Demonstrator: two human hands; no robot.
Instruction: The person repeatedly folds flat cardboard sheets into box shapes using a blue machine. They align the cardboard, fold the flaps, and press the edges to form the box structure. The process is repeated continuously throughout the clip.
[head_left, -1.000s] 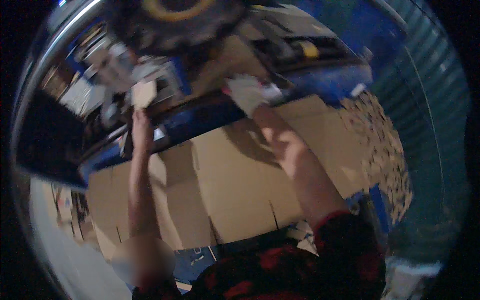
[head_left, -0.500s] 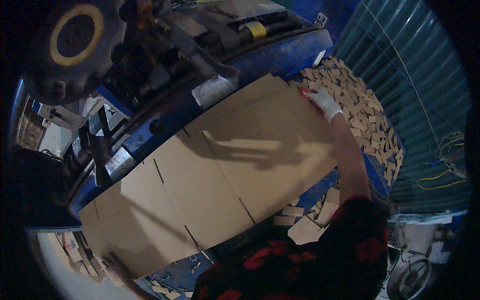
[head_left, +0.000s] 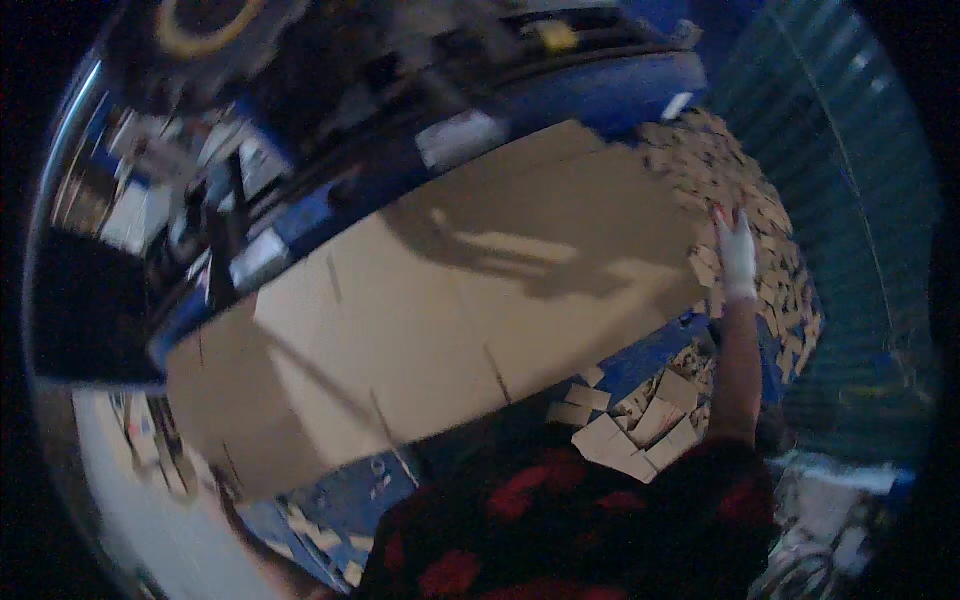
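A long brown cardboard sheet [head_left: 420, 330] with crease lines and short slots lies slantwise in front of me, along the blue machine. At its near left corner my left hand [head_left: 214, 482] is closed on the edge; motion blur softens the fingers. My right hand [head_left: 738, 258], in a white glove with red on the fingers, is off the sheet's right end. Its fingers are apart with nothing in them, over a heap of small cardboard offcuts [head_left: 770, 200].
The blue machine [head_left: 590, 90] with dark bars and a large round wheel [head_left: 215, 45] runs along the far side. Larger cardboard scraps [head_left: 630, 440] lie nearer, below the sheet. A corrugated green wall [head_left: 850, 150] stands at the right.
My right hand has left the sheet's far right corner and moved right, over the offcuts. My left hand stays at the near left corner. The whole view has shifted and blurred.
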